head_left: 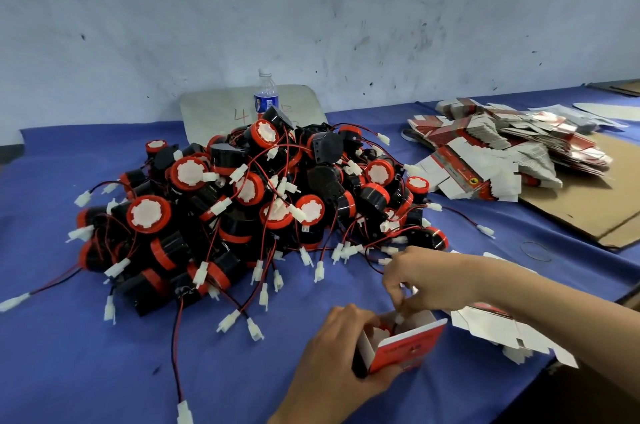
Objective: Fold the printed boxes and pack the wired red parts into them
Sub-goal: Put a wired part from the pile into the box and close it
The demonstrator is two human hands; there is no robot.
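Observation:
A folded red and white printed box (407, 345) stands open-topped near the table's front edge, with a red part partly visible inside it. My left hand (332, 351) grips the box from its left side. Just above the opening, my right hand (420, 281) pinches the part's wire and white connector (400, 319). A big heap of black and red wired parts (249, 202) lies behind them in the middle of the table. Flat unfolded boxes (498, 330) lie under my right forearm.
A large stack of flat printed boxes (502, 146) sits on brown cardboard (595, 212) at the back right. A water bottle (266, 94) stands against the wall behind the heap. Loose wires with white plugs trail over the blue cloth (86, 371). A rubber band (536, 251) lies at right.

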